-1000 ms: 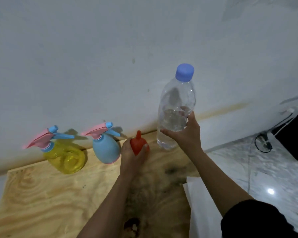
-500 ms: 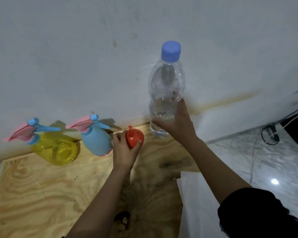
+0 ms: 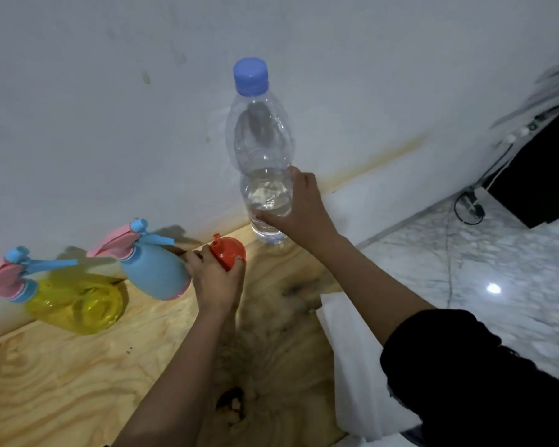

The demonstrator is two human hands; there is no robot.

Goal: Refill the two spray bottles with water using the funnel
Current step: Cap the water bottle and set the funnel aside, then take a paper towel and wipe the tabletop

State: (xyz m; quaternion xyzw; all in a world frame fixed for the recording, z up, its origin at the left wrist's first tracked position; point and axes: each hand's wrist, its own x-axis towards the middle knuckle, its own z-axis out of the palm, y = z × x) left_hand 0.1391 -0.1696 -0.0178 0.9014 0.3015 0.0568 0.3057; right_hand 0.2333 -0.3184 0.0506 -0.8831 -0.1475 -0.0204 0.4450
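Two spray bottles stand against the wall on a plywood table (image 3: 62, 375): a yellow one (image 3: 75, 304) at far left and a light blue one (image 3: 155, 272) beside it, both with pink and blue trigger heads on. My left hand (image 3: 213, 279) grips a red funnel (image 3: 228, 251) lying on the table just right of the blue bottle. My right hand (image 3: 299, 208) holds the lower part of a clear water bottle (image 3: 260, 150) with a blue cap on, about a third full. Its base touches the table's back edge near the wall.
A white wall rises right behind the table. A white cloth or paper (image 3: 352, 366) hangs at the table's right edge. To the right lie a marble floor (image 3: 465, 269), a black cable (image 3: 468, 208) and a dark object (image 3: 542, 175).
My view has swung, so everything sits differently in the frame. The water bottle has come down until its base meets the table. My left hand stays on the funnel.
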